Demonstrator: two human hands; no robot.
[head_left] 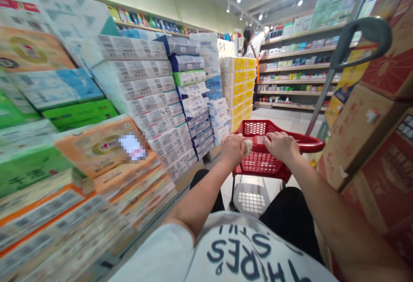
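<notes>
A red shopping cart (261, 165) stands in front of me, its mesh basket tilted away down the aisle. My left hand (232, 149) is closed at the left part of its handle. By those fingers shows a small crumpled beige thing (248, 147), too small to name. On the right, my right hand (281, 145) curls over the red handle (311, 145), which sticks out past it. The undersides of both grips are hidden.
Stacked tissue packs (145, 88) line the left side, with yellow-and-white packs (238, 88) farther on. Cardboard boxes (351, 131) and a grey-handled pole (325, 84) are close on the right. A person (253, 47) stands ahead beside stocked shelves (297, 64).
</notes>
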